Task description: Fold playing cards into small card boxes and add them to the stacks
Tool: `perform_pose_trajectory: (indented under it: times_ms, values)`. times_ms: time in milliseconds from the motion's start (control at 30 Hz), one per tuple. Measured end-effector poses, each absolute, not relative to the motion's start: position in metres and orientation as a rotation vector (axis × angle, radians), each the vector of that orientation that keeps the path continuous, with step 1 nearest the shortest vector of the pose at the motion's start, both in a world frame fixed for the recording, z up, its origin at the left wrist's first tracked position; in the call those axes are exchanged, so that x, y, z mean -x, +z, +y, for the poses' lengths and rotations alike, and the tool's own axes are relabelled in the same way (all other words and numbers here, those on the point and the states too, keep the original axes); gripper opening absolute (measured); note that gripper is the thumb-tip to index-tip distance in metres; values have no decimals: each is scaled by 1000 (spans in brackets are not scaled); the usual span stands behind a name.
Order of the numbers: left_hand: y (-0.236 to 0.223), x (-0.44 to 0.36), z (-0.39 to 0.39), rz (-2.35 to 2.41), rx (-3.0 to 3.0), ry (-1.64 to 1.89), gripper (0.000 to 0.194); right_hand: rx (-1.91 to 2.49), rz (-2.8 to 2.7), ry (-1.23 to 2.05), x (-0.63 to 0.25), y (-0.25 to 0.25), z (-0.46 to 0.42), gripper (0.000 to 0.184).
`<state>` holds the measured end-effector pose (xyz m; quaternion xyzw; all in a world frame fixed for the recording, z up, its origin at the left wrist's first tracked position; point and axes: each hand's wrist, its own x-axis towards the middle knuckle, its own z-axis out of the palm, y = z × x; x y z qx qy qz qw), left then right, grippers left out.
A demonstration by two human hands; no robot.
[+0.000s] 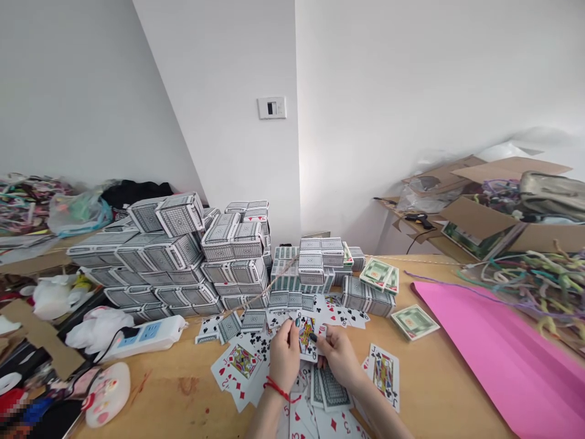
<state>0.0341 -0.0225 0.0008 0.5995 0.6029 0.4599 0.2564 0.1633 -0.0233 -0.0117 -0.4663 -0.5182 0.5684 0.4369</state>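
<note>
Both hands meet over a spread of loose cards near the table's front. My left hand (285, 352), with a red string bracelet at the wrist, grips the left edge of a queen playing card (307, 336). On its right side, my right hand (337, 352) pinches the same card, with part of a red ten showing beside the thumb. Below the hands lie face-down cards (335, 389) with patterned backs and face-up red-suit cards (304, 421). A jack of diamonds (244, 361) is to the left, a black-suit jack (384, 373) to the right.
Behind the hands rise large stacks of bundled cards (159, 250) and smaller stacks (320, 259). Green card boxes (415, 321) and a pink sheet (493, 353) lie right. A white power strip (145, 336) and a pink-white rounded object (108, 395) sit left. Cardboard boxes (484, 219) stand at right.
</note>
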Motion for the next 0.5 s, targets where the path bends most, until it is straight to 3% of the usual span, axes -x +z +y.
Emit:
perform_pose_trajectory:
  times_ms: [500]
  values:
    - [2, -36, -25, 1709, -1724, 1220, 39, 1144, -1198, 1407, -161, -10, -25, 36]
